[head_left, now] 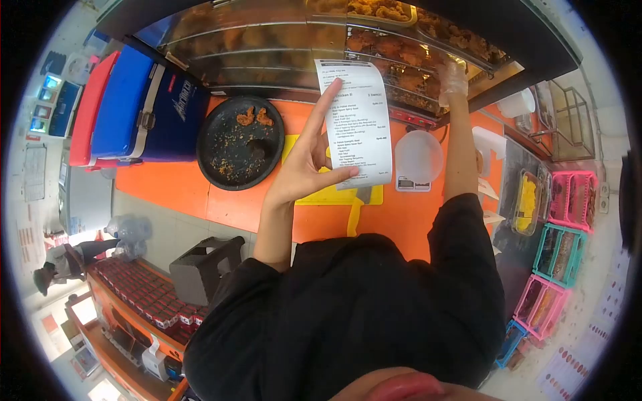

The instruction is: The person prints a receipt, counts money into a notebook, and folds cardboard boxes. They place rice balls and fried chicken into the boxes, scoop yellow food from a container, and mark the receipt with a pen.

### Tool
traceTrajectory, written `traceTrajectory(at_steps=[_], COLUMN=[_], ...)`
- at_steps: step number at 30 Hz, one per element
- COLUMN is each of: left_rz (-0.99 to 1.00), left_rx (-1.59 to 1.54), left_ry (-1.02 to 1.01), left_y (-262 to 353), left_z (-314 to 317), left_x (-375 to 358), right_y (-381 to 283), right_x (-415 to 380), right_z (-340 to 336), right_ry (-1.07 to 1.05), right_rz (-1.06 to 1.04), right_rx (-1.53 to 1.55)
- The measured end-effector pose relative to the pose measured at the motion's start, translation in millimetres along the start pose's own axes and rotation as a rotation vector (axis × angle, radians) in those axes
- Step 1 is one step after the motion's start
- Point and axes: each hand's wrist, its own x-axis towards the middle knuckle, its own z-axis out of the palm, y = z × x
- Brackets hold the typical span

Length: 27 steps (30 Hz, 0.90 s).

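A long printed receipt (361,127) is held up in front of me, pinched between the thumb and fingers of my left hand (311,157). My right hand (453,79), in a clear plastic glove, reaches up into the lit glass display case (267,50) beside trays of fried chicken (388,47). Whether its fingers hold anything is too unclear to tell. Behind the receipt lie a yellow cutting board (314,198) and a yellow-handled knife (354,217) on the orange counter (160,180). A round translucent lid or bowl (418,157) sits right of the receipt.
A black round tray (208,137) with fried pieces and crumbs is left on the counter, near blue and red cooler boxes (144,107). At right are a container of yellow food (526,200) and coloured baskets (558,254). A person (67,264) is at far left.
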Motion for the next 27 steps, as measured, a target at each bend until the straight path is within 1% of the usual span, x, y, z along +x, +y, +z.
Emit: traceTrajectory(at_steps=[1,2,3,5,6,7,9,10,11,13,14,16,17,19,20,22,23,25,27], left_rz=[0.041,0.081,0.074,0.033,-0.024,-0.032,-0.014,-0.023,-0.032,-0.032,-0.030,-0.033,-0.021,-0.039,-0.043,-0.063,-0.052,-0.119,-0.141], left_rx=[0.050,0.099,0.096,-0.162,-0.230,-0.236,-0.322,-0.297,-0.305,-0.289,-0.280,-0.282,-0.272,-0.325,-0.329,-0.341,-0.347,-0.376,-0.389], left_ry=[-0.031,-0.066,-0.069,-0.010,0.013,0.006,-0.008,-0.003,-0.005,-0.012,-0.023,-0.005,0.014,0.042,0.048,0.043,0.042,0.041,0.047], left_y=[-4.4,-9.1,-13.8,-17.2,-11.5,-13.2,-17.6,-15.8,-17.1,-21.1,-23.7,-30.0,-34.6,-43.3,-48.2,-59.7,-67.0,-71.8,-81.0], left_z=[-3.5,-6.7,-10.3,-9.8,-2.4,-1.6,-2.2,2.3,5.4,9.2,12.5,23.1,29.6,45.1,52.1,67.9,77.0,97.3,114.7], left_x=[0.1,0.8,2.4,6.2,3.9,4.4,6.2,6.5,5.7,5.6,5.1,3.6,3.0,0.7,0.7,-0.4,-0.7,-4.9,-7.3], right_y=[-10.3,-23.5,-26.9,-23.8,-12.8,-12.6,-15.3,-6.6,1.6,21.9,38.5,91.0,114.5,154.7,162.2,173.0,181.3,195.1,204.7], right_x=[-15.6,-38.0,-42.6,-54.7,-50.4,-66.7,-107.6,-120.8,-139.7,-193.1,-219.1,-272.0,-292.7,-330.9,-345.0,-373.1,-385.0,-406.8,-416.1], right_z=[-18.0,-62.6,-72.4,-78.2,-43.3,-47.2,-58.4,-42.1,-53.1,-75.8,-72.8,-61.2,-52.4,-29.3,-18.5,9.5,21.7,42.4,61.7], right_ry=[0.073,0.073,0.065,0.179,0.171,0.167,0.518,0.579,0.573,0.519,0.516,0.206,0.210,-0.418,-0.404,-0.633,-0.735,-0.906,-1.013], right_rz=[-0.032,-0.042,-0.039,0.510,0.488,0.499,0.252,0.192,0.202,0.163,0.181,0.103,0.130,0.009,0.037,0.023,0.067,0.182,0.273], right_rx=[-0.228,-0.379,-0.378,1.094,0.583,0.579,1.297,1.385,1.379,1.756,1.750,1.891,1.877,1.910,1.895,1.804,1.790,1.818,1.848])
